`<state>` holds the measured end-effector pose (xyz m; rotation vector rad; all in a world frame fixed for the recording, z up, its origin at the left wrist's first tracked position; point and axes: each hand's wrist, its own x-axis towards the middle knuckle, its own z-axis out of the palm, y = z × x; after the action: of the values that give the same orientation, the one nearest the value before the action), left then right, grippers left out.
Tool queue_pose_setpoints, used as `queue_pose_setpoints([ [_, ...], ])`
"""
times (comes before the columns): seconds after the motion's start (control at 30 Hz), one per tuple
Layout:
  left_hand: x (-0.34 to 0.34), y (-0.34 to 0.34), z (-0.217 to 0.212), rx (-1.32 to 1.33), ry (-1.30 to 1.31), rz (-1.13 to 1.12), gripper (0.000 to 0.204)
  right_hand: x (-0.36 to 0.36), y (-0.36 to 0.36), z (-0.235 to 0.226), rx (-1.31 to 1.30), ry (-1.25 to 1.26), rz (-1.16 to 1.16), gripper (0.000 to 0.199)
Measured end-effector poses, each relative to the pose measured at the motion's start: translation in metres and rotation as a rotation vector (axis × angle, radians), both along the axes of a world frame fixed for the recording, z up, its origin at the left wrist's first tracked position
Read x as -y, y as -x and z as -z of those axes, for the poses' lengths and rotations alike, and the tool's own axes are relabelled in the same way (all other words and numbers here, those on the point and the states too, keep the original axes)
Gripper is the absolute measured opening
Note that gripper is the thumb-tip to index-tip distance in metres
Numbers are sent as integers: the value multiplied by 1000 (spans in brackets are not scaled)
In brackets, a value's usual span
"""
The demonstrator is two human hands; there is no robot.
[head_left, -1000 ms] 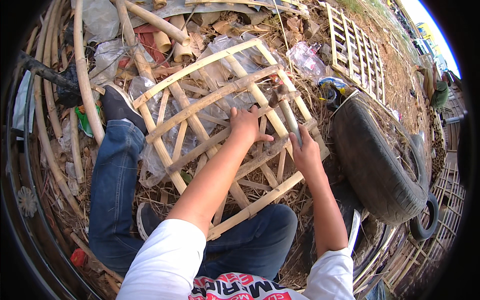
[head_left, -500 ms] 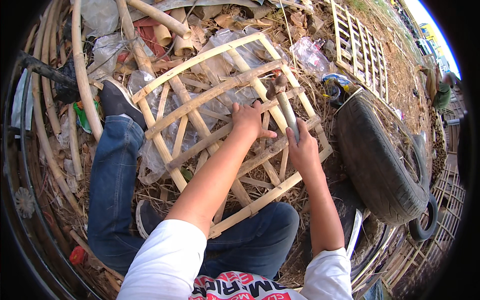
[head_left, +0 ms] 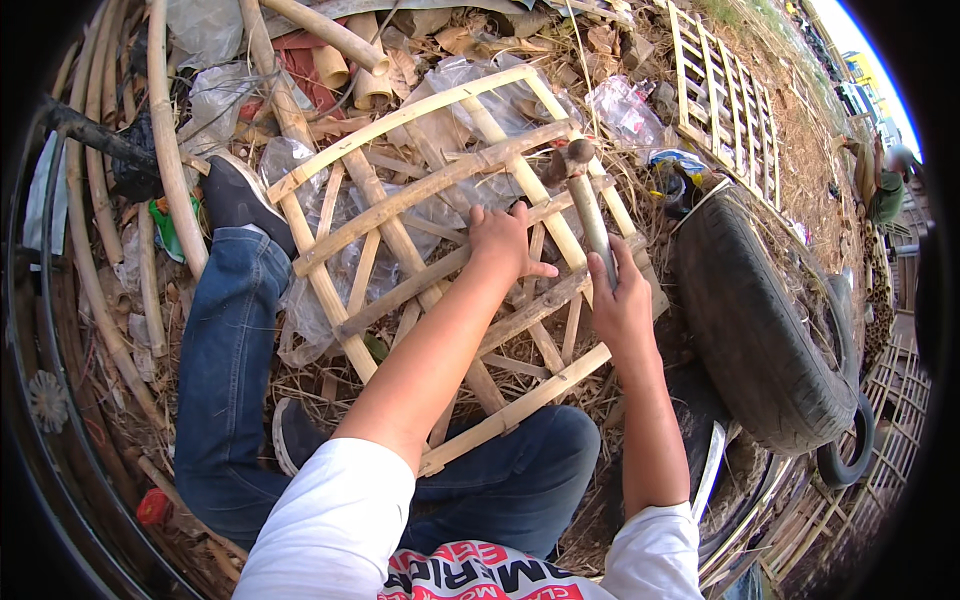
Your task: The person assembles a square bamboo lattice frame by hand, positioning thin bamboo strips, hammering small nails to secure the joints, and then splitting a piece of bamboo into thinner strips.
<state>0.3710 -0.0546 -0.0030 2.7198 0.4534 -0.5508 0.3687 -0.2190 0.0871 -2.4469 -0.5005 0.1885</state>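
A lattice frame of split bamboo slats (head_left: 395, 202) lies tilted in front of me, its near edge over my bent leg. My left hand (head_left: 500, 243) grips a middle slat, fingers over it and thumb stretched to the right; the fingertips are partly hidden. In my right hand (head_left: 622, 300) is a hammer (head_left: 596, 222), held by its pale handle. Its rusty head is up over the frame's far right part, near the crossing of slats. I cannot tell whether the head touches the bamboo.
A large worn tyre (head_left: 755, 325) stands close on the right. Bamboo poles (head_left: 165, 140) lie along the left. Plastic bags (head_left: 205, 105) and dry litter cover the ground. Another lattice panel (head_left: 725, 100) lies at the far right, with a person (head_left: 885, 190) beyond it.
My right hand and the hammer have shifted slightly right, and the hammer head has risen a little off the slats. My left hand stays on the same slat.
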Motion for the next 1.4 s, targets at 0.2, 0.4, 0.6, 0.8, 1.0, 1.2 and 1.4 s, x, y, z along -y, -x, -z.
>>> queue_pose_setpoints([
  [0.2, -6, 7, 1, 21, 0, 12, 113, -10, 6, -12, 161, -99, 20, 39],
  [0.4, 0, 3, -4, 4, 50, 10, 115, 9, 1, 42, 11, 107, 36, 42],
  [0.6, -5, 5, -7, -17, 57, -12, 115, 5, 1, 32, -63, 134, 11, 42],
  [0.8, -1, 1, -4, -11, 37, 11, 114, 12, -11, 12, -30, 50, -26, 39],
  [1.0, -4, 7, -4, 18, 34, 15, 115, -3, -4, -29, 38, -125, 19, 37],
  [1.2, 0, 3, -2, 14, 35, 10, 112, 13, -6, 35, 29, 170, 0, 42],
  [1.4, -3, 2, -4, -14, 50, 8, 114, 18, -10, 35, -87, 64, 18, 42],
])
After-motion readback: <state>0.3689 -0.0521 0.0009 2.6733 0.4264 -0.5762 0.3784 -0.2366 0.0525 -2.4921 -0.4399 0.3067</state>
